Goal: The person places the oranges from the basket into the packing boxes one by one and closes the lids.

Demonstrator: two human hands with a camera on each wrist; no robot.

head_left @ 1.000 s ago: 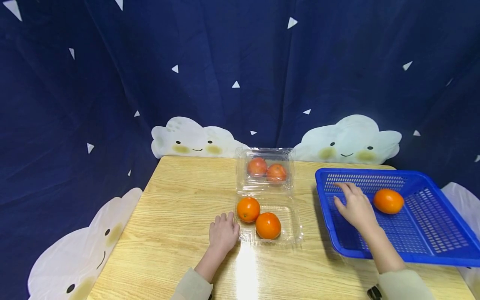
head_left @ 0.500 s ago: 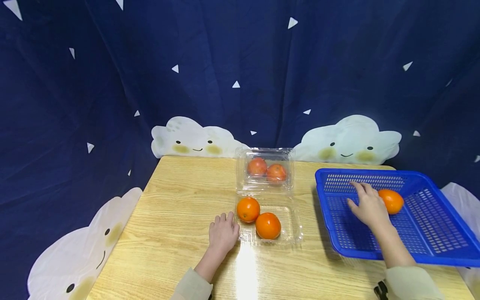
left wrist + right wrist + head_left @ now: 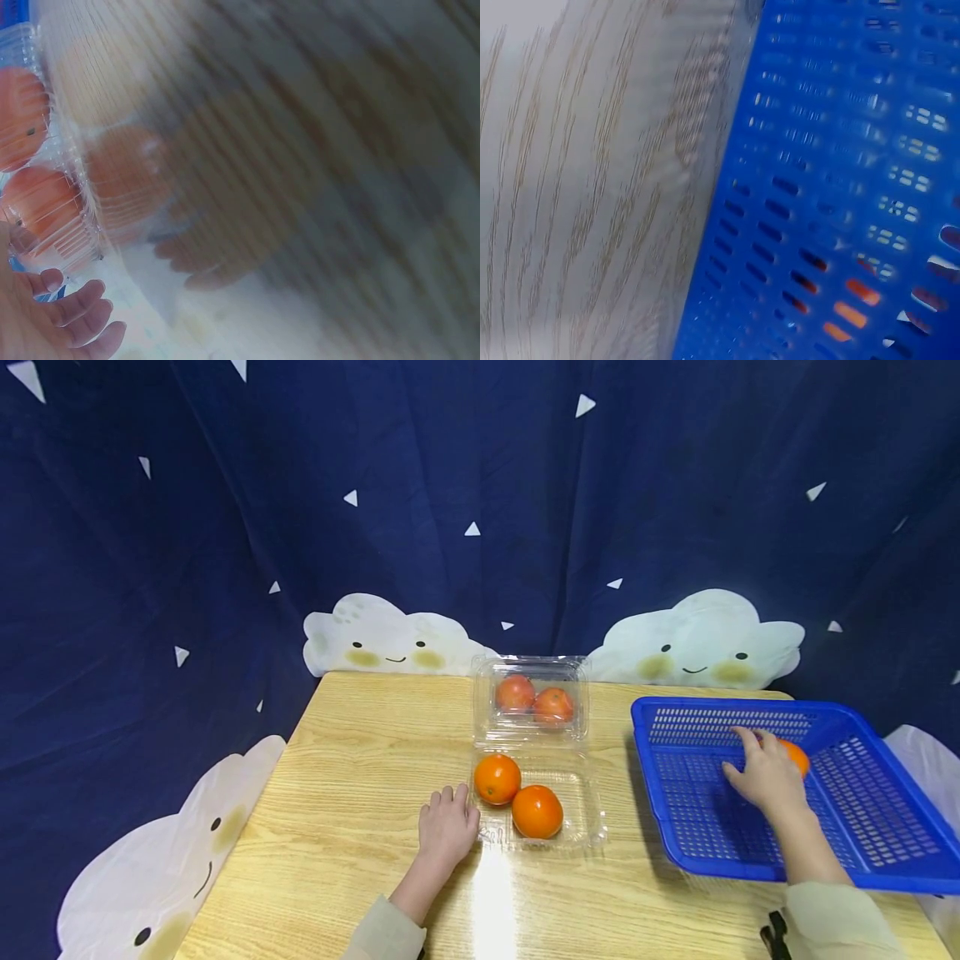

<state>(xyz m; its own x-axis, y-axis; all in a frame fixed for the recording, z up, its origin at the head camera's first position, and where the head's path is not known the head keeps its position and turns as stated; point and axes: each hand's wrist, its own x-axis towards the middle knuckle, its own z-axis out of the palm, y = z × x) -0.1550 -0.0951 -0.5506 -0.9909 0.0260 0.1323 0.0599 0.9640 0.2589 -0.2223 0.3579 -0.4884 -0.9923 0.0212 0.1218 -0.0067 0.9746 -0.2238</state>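
Note:
My left hand (image 3: 448, 825) rests palm down on the table, fingers loosely bent and thumb side right at the left edge of a clear plastic clamshell box (image 3: 577, 839). Two shiny orange round fruits, one at the left (image 3: 497, 778) and one nearer me (image 3: 537, 812), lie in its front half. In the left wrist view the fingers (image 3: 86, 311) curve just below the box. My right hand (image 3: 768, 777) is inside the blue plastic basket (image 3: 690, 866), fingers and thumb spread. It overlaps another orange fruit (image 3: 798, 760), hiding most of it. The right wrist view shows no hand.
Behind the front half, two paler red-orange fruits (image 3: 552, 705) show through clear plastic. The wooden table (image 3: 360, 752) ends at a dark blue curtain (image 3: 420, 485) with cloud prints. In the right wrist view, orange shows through the slots of the basket wall (image 3: 765, 225).
My right hand has moved to the right inside the basket, from beside the single fruit to over it. The left hand, box and fruits have stayed put.

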